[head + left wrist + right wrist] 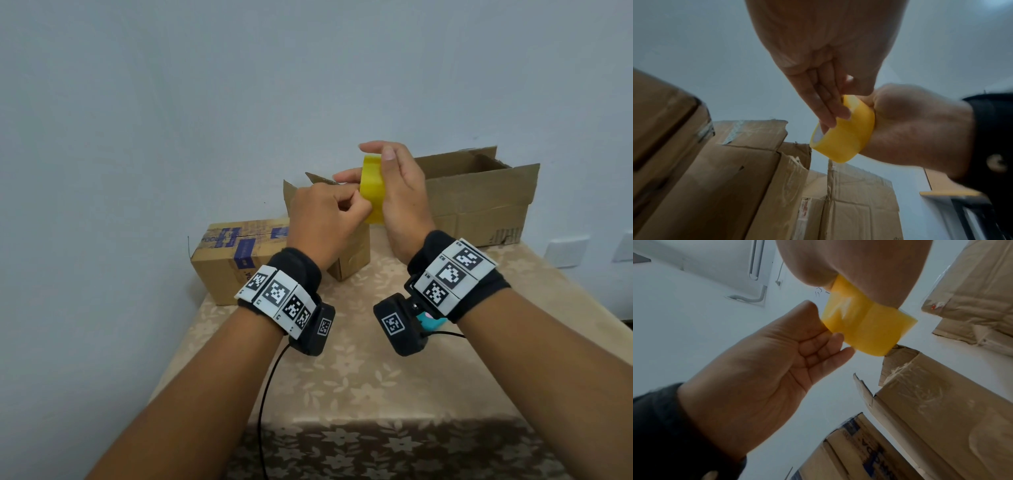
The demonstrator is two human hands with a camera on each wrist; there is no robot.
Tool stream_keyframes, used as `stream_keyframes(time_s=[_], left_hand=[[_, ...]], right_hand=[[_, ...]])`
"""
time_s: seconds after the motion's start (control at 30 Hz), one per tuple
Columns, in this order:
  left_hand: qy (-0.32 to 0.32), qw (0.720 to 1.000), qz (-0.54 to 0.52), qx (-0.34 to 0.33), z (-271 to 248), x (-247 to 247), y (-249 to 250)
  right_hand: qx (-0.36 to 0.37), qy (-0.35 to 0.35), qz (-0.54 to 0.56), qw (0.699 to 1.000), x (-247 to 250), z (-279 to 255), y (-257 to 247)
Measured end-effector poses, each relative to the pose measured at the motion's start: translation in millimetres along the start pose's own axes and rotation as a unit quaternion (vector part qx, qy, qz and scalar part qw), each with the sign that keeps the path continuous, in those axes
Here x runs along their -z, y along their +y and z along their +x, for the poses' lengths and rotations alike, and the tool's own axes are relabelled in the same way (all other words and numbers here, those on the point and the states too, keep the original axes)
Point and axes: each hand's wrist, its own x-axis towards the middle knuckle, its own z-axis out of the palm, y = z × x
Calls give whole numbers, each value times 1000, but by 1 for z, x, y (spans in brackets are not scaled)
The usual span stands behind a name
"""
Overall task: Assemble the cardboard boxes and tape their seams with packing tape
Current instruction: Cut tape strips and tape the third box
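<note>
My right hand (373,161) holds a yellow packing tape roll (372,186) upright above the table, thumb on top and fingers round the far side. My left hand (361,205) pinches the tape's loose end at the near side of the roll. In the right wrist view the left hand (830,333) grips a short peeled strip of the tape roll (869,321). In the left wrist view my left fingers (830,113) lie against the roll (844,133). A small cardboard box (349,255) with raised flaps stands just behind and below my hands.
A closed box with blue tape (236,253) lies at the table's left edge. A large open box (479,197) stands at the back right against the wall. The table (342,377) carries a beige flowered cloth. Camera cables hang from both wrists.
</note>
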Motion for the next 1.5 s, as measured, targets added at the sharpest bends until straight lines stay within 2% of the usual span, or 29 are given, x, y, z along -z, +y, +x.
stream_keyframes(time_s=[0.13,0.3,0.57,0.83,1.03,1.5], left_hand=[[-46,998,-38,5,1,3,5],[-53,998,-25,-14,1,1,1],[-55,998,-32,9,3,2,-2],[-38,999,-18,-7,0,1,0],[-52,998,-36,1,0,0,1],[-12,999,-46,8,3,-11,-3]], right_hand=[[-4,10,2,1000,2,2,-2],[3,19,-11,1000,4,3,-1],[16,13,-29,999,2,2,-1],[26,17,-43,999,1,2,-2],[38,21,-44,998,3,3,-2],[49,27,-37,998,2,4,0]])
